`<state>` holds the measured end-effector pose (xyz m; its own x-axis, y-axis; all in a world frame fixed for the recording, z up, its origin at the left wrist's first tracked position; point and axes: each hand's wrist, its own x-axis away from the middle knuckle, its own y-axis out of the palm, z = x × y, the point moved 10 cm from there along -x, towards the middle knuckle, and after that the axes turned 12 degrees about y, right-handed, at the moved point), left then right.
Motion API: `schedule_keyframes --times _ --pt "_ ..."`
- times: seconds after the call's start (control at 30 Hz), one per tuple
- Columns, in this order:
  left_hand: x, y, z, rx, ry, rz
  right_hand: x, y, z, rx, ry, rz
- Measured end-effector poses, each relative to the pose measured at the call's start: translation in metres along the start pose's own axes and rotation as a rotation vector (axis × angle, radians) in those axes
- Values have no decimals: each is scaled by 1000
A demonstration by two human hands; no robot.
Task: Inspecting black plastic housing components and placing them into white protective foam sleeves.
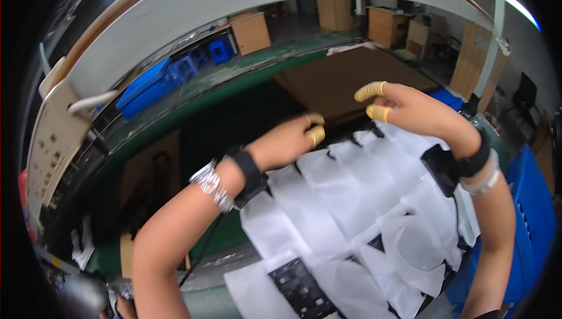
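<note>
My left hand reaches over the far left edge of a spread of white translucent sleeves. Yellow covers sit on two of its fingertips; motion smears them, and what lies between them cannot be made out. Above the far right end of the sleeves is my right hand, its yellow-covered thumb and finger apart with nothing visible between them. The sleeves overlap in rows, and small black ends stick out along their far edge. Near the front, a flat black part with cut-outs shows between sleeves.
Beyond the sleeves lies a brown board on a green surface. A blue bin stands at the right, close to my right forearm. A pale panel with holes rises at the left. Blue stools and wooden cabinets are farther back.
</note>
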<state>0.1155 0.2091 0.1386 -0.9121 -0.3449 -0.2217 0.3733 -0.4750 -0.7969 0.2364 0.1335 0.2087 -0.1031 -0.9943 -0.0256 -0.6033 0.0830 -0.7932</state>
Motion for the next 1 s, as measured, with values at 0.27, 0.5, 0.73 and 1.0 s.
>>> schedule_keyframes --times 0.27,0.5,0.73,1.0 --pt "250 128 125 -338 44 -480 199 120 -100 625 -521 -413" --pt "259 167 132 -647 214 -279 357 198 -96 346 -655 -556" --pt "251 183 115 -513 233 -247 369 243 -86 -15 -366 -279" --pt "258 172 108 -519 213 -214 370 313 -56 172 -321 -80"
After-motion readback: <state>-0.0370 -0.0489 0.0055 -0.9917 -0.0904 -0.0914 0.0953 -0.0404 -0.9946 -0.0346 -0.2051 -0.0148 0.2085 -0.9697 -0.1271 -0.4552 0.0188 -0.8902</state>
